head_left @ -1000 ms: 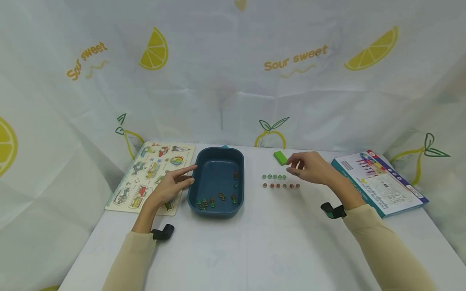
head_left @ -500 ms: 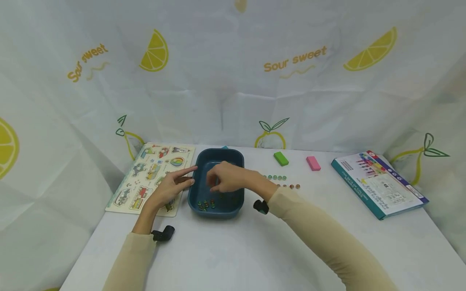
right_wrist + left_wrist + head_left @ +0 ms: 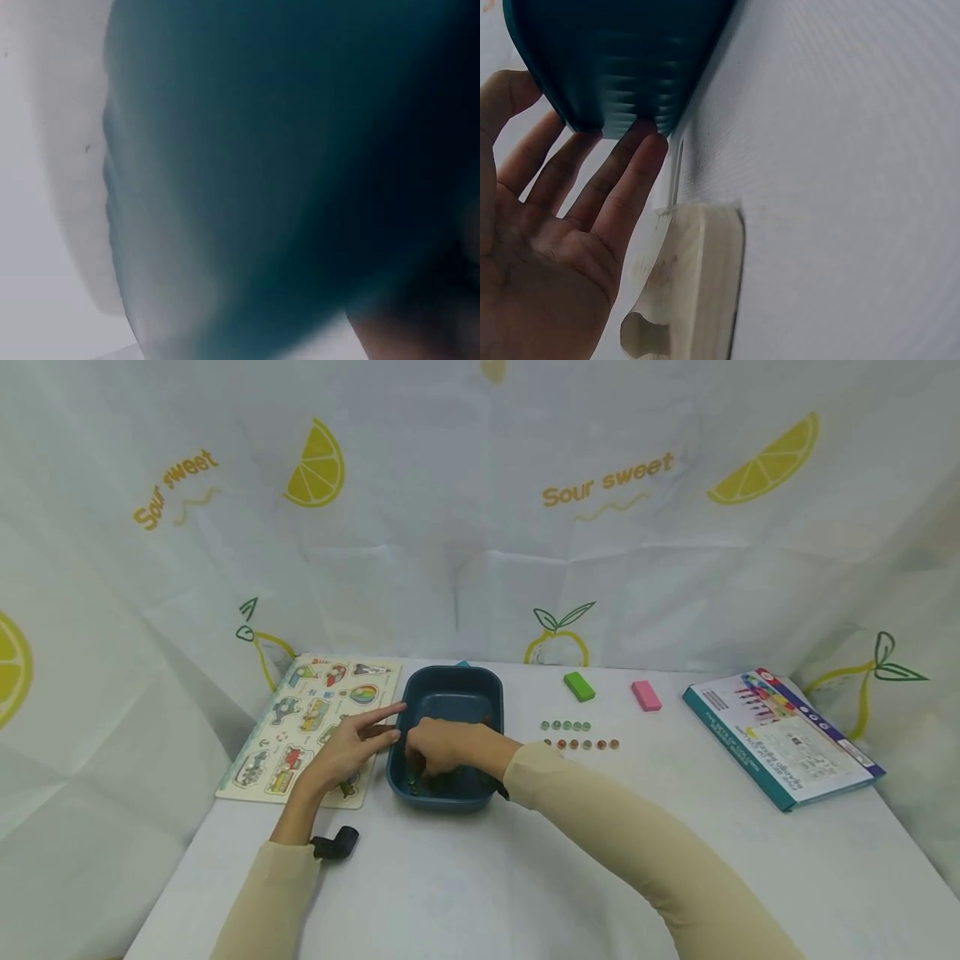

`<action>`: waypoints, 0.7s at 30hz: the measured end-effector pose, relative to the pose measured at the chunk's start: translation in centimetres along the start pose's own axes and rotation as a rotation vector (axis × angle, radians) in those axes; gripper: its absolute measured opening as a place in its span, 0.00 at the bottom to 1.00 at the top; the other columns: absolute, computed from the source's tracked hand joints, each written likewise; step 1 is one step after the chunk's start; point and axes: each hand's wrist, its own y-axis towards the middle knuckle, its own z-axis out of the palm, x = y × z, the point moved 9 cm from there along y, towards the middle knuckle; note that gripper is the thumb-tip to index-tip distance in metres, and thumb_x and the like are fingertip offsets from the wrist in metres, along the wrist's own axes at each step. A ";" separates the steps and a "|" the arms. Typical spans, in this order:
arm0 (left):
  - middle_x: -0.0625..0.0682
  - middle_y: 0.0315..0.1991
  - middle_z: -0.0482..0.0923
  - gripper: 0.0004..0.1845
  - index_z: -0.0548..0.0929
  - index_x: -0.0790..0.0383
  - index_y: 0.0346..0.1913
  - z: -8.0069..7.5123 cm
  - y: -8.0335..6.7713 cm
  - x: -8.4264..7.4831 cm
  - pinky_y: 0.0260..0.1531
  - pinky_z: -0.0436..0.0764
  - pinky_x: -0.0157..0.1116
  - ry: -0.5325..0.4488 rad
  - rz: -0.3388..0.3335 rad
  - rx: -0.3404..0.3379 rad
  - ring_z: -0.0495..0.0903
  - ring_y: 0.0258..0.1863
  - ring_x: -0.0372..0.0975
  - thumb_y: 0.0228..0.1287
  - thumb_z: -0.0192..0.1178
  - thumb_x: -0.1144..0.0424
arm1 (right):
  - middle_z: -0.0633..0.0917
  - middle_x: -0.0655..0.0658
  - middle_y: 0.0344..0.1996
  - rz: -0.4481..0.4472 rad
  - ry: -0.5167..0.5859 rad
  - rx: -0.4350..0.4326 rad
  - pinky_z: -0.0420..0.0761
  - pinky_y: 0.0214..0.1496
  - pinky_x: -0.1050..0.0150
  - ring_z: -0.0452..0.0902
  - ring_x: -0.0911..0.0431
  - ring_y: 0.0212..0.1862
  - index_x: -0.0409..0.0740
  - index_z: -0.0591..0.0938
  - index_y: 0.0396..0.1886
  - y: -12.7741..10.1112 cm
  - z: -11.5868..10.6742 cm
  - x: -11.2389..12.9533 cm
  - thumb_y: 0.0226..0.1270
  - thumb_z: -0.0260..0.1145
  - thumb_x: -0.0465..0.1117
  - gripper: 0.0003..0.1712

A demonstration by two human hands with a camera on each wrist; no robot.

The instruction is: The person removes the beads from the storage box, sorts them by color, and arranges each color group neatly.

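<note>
A dark blue bin (image 3: 448, 674) stands in the middle of the table, with several small red and green marbles (image 3: 413, 787) in its near end. My right hand (image 3: 442, 745) reaches down inside it, fingers bent toward the marbles; its fingertips are hidden, so I cannot tell whether a marble is between them. My left hand (image 3: 351, 749) touches the bin's left side with extended fingers (image 3: 634, 180), palm facing it in the left wrist view. Right of the bin lie a row of green marbles (image 3: 566, 726) and a row of mostly red marbles (image 3: 587, 745).
A wooden picture puzzle board (image 3: 303, 727) lies under the left hand's side. Behind the marble rows are a green block (image 3: 579, 687) and a pink block (image 3: 646, 696). A flat box (image 3: 783, 735) lies at the right. The bin's wall (image 3: 247, 165) fills much of the right wrist view, blurred.
My right hand has moved left from beside the marble rows into the bin, then down toward its near left end. The pink block came into view. My left hand has stayed put.
</note>
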 end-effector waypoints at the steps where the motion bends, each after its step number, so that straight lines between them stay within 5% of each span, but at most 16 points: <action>1: 0.60 0.77 0.72 0.30 0.71 0.48 0.80 0.0 0.0 0.0 0.66 0.84 0.40 -0.001 -0.003 0.002 0.76 0.74 0.56 0.80 0.62 0.52 | 0.93 0.48 0.44 -0.002 -0.003 -0.001 0.90 0.50 0.68 0.90 0.59 0.45 0.47 0.91 0.49 -0.1 0.0 0.0 0.70 0.76 0.39 0.10; 5: 0.60 0.78 0.71 0.30 0.71 0.50 0.80 0.0 0.0 0.1 0.70 0.82 0.49 -0.011 -0.009 0.009 0.75 0.75 0.56 0.80 0.62 0.52 | 0.92 0.49 0.43 -0.027 -0.001 -0.032 0.89 0.47 0.71 0.88 0.61 0.42 0.47 0.90 0.49 -0.4 -0.4 -0.1 0.71 0.74 0.37 0.09; 11: 0.59 0.79 0.70 0.31 0.71 0.50 0.80 0.0 0.0 0.3 0.69 0.83 0.49 -0.013 -0.011 0.008 0.76 0.74 0.58 0.79 0.62 0.53 | 0.91 0.48 0.43 -0.080 0.103 -0.154 0.87 0.48 0.69 0.85 0.61 0.43 0.43 0.89 0.49 -2.2 -2.9 -1.0 0.72 0.72 0.36 0.09; 16: 0.60 0.79 0.70 0.31 0.71 0.49 0.80 0.1 0.1 0.4 0.69 0.84 0.47 -0.014 -0.011 0.006 0.77 0.73 0.58 0.79 0.62 0.52 | 0.90 0.51 0.39 -0.097 0.173 -0.302 0.86 0.42 0.69 0.84 0.62 0.39 0.44 0.89 0.47 -5.9 -5.8 -3.9 0.71 0.74 0.40 0.08; 21: 0.60 0.79 0.69 0.31 0.72 0.49 0.80 0.0 0.2 0.4 0.67 0.85 0.42 -0.011 -0.003 -0.002 0.76 0.74 0.57 0.79 0.63 0.53 | 0.91 0.51 0.38 -0.018 0.231 -0.436 0.87 0.43 0.63 0.85 0.61 0.38 0.48 0.89 0.43 -11.0 -7.5 -8.6 0.69 0.75 0.41 0.05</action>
